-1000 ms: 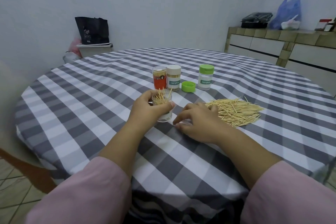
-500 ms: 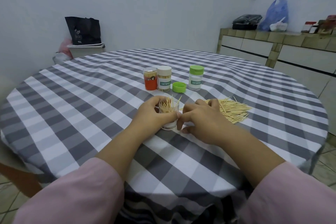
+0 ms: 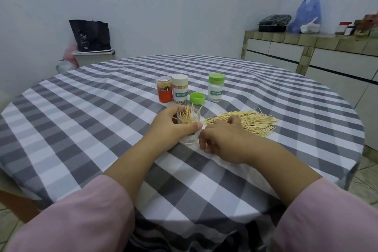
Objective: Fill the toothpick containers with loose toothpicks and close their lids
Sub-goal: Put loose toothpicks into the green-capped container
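Left hand (image 3: 173, 124): fingers and thumb curled around the open container (image 3: 188, 127), holding it upright. Right hand (image 3: 225, 141): palm down just beside the left hand, fingers bent toward it, fingertips hidden. Both forearms extend forward from pink sleeves (image 3: 81, 221).

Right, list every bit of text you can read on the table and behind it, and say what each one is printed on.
"TOOTHPICK": teal label band on the cream-lidded toothpick container.
"TOOTHPICK": green label band on the green-lidded white container.
Orange-labelled clear container: a small round emblem, too small to read.
Black shopping bag by the wall: white print, too blurred to read.
Jars on the tiled counter: labels unreadable.
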